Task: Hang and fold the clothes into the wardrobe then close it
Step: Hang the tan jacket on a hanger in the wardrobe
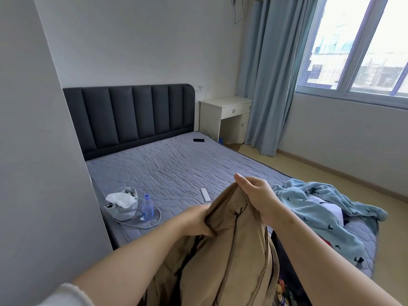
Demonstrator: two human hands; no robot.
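Observation:
A tan zip-up jacket (231,250) hangs in front of me above the foot of the bed. My left hand (194,219) grips a fold of it on the left. Higher up, my right hand (258,197) pinches its top edge. A light blue patterned garment (320,208) lies crumpled on the right side of the bed, with dark and red clothes partly hidden beneath it. No wardrobe is in view.
The grey mattress (176,164) holds a tissue pouch (123,206), a small water bottle (147,206), a white remote (205,194) and a black phone (198,140). A white nightstand (227,115) and blue curtain (265,85) stand beyond. A wall (33,151) runs along my left.

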